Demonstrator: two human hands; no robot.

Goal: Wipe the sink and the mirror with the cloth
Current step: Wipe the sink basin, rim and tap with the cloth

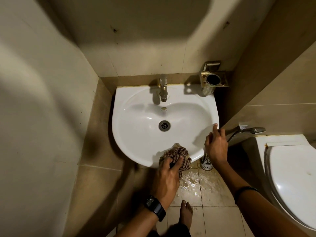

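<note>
A white wall-mounted sink (136,134) fills the middle of the view, with a metal tap (163,88) at its back and a round drain (164,125) in the bowl. A bunched brown-and-white checked cloth (177,153) lies on the sink's front rim. My left hand (168,178), with a black watch on the wrist, is closed on the cloth from below the rim. My right hand (216,146) rests on the right front rim of the sink, thumb on top, fingers curled over the edge. No mirror is in view.
A metal tumbler holder (213,79) is fixed to the wall at the sink's back right. A spray hose (251,130) hangs on the right wall. A white toilet (294,182) stands at the right. The tiled floor (196,183) under the sink is wet; a bare foot (186,212) stands there.
</note>
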